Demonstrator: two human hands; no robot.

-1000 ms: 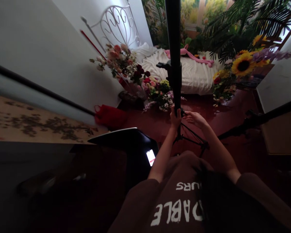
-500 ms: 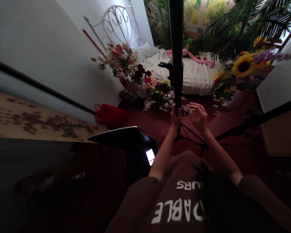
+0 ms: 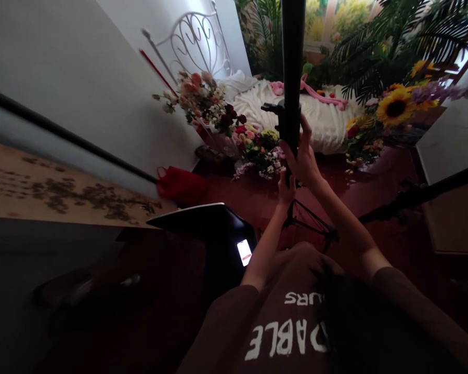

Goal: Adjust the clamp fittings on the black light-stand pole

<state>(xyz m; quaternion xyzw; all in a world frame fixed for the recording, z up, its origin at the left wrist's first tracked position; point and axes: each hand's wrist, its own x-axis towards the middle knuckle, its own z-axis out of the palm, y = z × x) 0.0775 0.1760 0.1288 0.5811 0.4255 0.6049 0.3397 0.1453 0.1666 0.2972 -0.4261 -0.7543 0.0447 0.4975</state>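
A black tripod stand (image 3: 294,57) rises upright in front of me, its thin braced legs (image 3: 312,221) spread near the floor. My left hand (image 3: 286,189) is closed around the lower part of its pole. Higher up, my right hand (image 3: 304,158) wraps the pole just below the thick collar, with the thumb on the near side and fingers at the right. From the collar a black clamp knob (image 3: 271,107) sticks out to the left, untouched by either hand.
A phone with a lit screen (image 3: 244,252) lies on a black surface at my left. Flower bunches (image 3: 253,148) flank a bed with white cloth (image 3: 323,122). A red bag (image 3: 181,184) sits by the wall. Another dark pole (image 3: 425,192) slants in from the right.
My right hand has moved from beside the lower pole, fingers raised, up onto the pole under the collar. My left hand stays on the lower pole. The view has shifted slightly.
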